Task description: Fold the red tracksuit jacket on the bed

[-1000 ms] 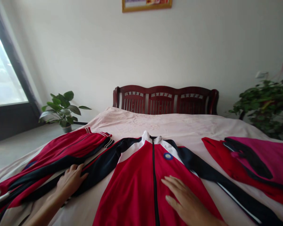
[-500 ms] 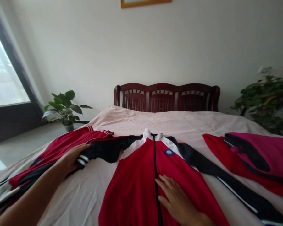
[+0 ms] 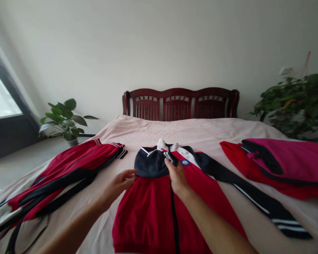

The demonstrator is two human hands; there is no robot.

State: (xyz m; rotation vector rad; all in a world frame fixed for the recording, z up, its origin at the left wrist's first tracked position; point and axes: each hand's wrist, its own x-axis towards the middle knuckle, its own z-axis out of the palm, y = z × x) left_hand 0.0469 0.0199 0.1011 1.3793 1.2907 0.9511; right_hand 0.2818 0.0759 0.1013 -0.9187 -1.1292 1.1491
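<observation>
A red track jacket [image 3: 153, 208] with navy sleeves, white collar and a black zip lies front-up on the bed. Its left sleeve [image 3: 151, 163] is folded across the chest as a dark navy bundle. My right hand [image 3: 176, 174] is closed on the striped cuff end of that sleeve near the zip. My left hand [image 3: 120, 183] touches the fold's left edge, fingers curled loosely and apart. The jacket's other sleeve [image 3: 249, 197] stretches out flat to the right.
Red and navy garments [image 3: 60, 176] lie at the left of the pink bedsheet [image 3: 190, 132]. A magenta and red pile [image 3: 281, 165] sits at the right. A dark wooden headboard [image 3: 180, 102] stands behind. Potted plants [image 3: 63, 120] flank the bed.
My left hand carried the left sleeve from the bed's left side across onto the jacket's chest. My right hand moved up from the jacket front and took the cuff.
</observation>
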